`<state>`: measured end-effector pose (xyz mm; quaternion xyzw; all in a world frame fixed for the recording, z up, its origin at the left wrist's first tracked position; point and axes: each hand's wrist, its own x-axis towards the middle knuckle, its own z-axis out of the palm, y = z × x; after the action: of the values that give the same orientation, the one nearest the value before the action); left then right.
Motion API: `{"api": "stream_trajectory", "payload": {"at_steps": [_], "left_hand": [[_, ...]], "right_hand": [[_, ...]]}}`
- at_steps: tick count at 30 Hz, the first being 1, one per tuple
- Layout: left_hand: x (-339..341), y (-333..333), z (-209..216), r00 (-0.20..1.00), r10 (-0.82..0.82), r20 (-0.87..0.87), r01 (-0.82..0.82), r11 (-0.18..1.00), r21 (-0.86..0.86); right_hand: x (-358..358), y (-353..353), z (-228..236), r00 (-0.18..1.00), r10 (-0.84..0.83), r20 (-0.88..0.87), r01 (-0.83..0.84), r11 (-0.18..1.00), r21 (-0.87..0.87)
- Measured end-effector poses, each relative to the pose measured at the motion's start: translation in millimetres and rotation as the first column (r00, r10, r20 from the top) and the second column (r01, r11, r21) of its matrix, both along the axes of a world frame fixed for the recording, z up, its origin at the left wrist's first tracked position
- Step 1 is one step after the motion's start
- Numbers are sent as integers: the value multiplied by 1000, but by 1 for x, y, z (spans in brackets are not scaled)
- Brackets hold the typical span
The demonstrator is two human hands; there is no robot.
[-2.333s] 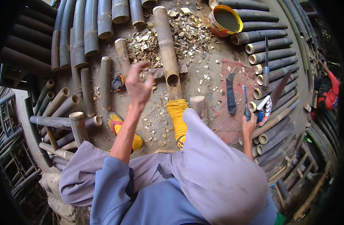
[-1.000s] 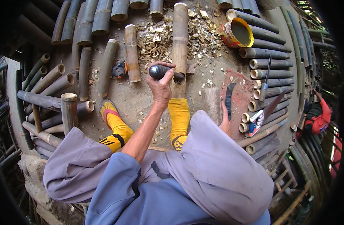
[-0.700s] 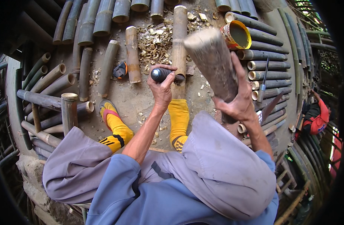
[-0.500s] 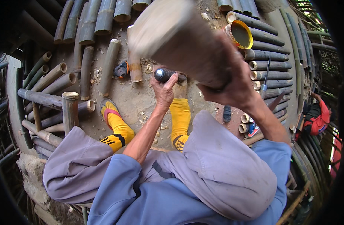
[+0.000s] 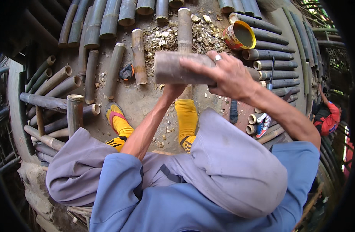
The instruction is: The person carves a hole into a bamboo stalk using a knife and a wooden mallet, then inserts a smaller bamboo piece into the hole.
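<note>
One bamboo tube (image 5: 184, 31) lay pointing away from the person, one wooden block (image 5: 175, 69) crosswise over it in view. Left of the tube sat one tape measure (image 5: 126, 72) between two short bamboo lengths (image 5: 139, 58); right of it, one bucket (image 5: 228, 36). Two yellow-socked feet (image 5: 186, 120) showed, one at the tube's near end, one to its left. The right hand (image 5: 229, 75), elbow bent outward right of the tube, gripped the block's right end, index finger stretched along it. The left hand (image 5: 174, 89) was mostly hidden behind the block, its grip impossible to tell.
</note>
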<state>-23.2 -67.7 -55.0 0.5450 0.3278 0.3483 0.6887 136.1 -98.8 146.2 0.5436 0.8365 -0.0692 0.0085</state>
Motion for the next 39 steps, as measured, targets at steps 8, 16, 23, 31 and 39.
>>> {"api": "stream_trajectory", "payload": {"at_steps": [8,16,23,31,39], "left_hand": [[15,28,39,954,-239,-181,242,970,-4],[14,30,38,919,-321,-229,322,946,-35],[36,27,36,976,-212,43,186,926,330],[37,29,39,891,-327,-314,404,887,223],[33,24,29,963,-189,-195,253,884,393]], "right_hand": [[-10,-14,30,824,-54,-564,321,864,387],[3,-22,36,898,-295,-327,320,947,24],[12,-44,-12,870,-413,-268,406,910,-83],[13,-73,-31,757,-368,-540,507,852,129],[-1,-85,-46,610,-546,-574,573,804,-156]]}}
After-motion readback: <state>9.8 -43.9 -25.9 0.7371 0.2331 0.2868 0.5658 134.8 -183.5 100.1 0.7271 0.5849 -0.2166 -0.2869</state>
